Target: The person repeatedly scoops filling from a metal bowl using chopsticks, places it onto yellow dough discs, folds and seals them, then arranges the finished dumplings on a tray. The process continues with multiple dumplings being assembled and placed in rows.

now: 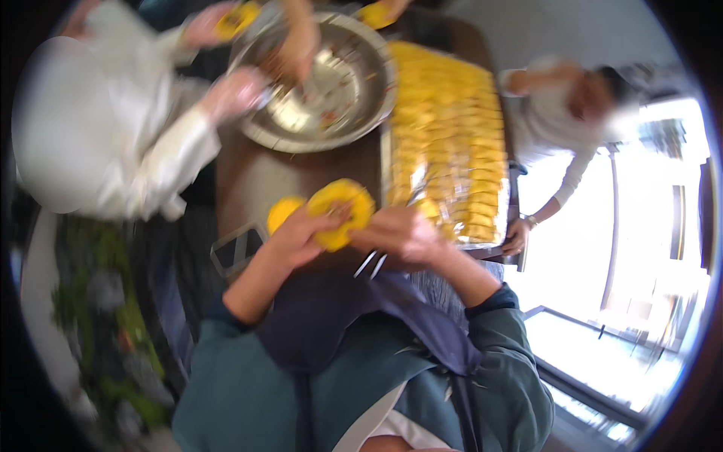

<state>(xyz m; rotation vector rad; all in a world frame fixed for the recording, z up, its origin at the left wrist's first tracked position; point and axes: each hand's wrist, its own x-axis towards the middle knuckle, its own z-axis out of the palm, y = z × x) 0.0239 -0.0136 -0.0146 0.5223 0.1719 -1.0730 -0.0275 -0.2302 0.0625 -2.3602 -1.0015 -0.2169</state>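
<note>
My left hand point(299, 234) holds a flat round yellow wrapper point(342, 212) with a little reddish-brown filling at its middle. Behind that hand, more yellow rounds point(284, 212) show at its left side. My right hand point(404, 234) is at the wrapper's right edge, its fingers bent round a pair of thin metal utensils, perhaps chopsticks point(371, 264). Beyond my hands is a large steel bowl point(375, 116) with filling along its left side. At the right, a tray point(386, 169) carries rows of folded yellow dumplings point(446, 124).
A co-worker in white point(130, 124), wearing clear gloves, is at the left of the bowl. Other hands reach in from the top, one inside the bowl point(299, 53). Another person point(559, 113) is beyond the tray. A phone point(238, 248) lies on the table's left edge.
</note>
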